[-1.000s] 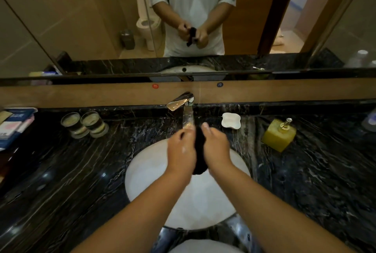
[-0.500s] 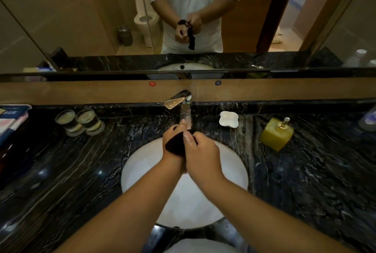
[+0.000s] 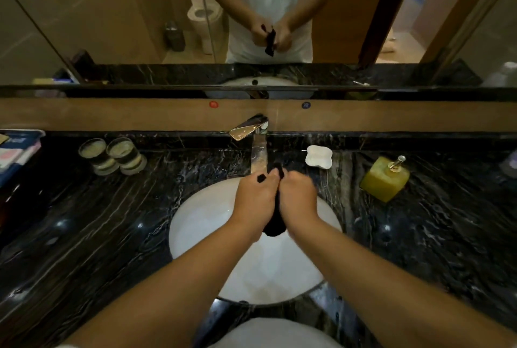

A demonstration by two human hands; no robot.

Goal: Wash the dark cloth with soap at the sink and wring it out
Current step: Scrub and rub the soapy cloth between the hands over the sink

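Both hands are out over the sink, and between them I hold the dark cloth (image 3: 275,221). My left hand (image 3: 256,199) has its fingers curled round the cloth's upper part, and a small dark bit shows by my knuckles. My right hand (image 3: 298,198) grips it from the other side, pressed close against the left. The cloth's lower end hangs down between my wrists, over the white sink (image 3: 201,221), which is set into the middle of the dark marbled surface (image 3: 84,235).

Just beyond my fingertips stands the tap (image 3: 253,130), at the back edge of the surface; I cannot tell whether water runs from it. To the right of the tap lies a small white soap dish (image 3: 319,156), and further right, nearer the right edge, sits a yellow soap bottle (image 3: 384,178) with a pump. Toward the back left stand two glasses (image 3: 112,155), touching side by side. Above the back edge, the mirror (image 3: 84,11) shows my hands with the cloth.
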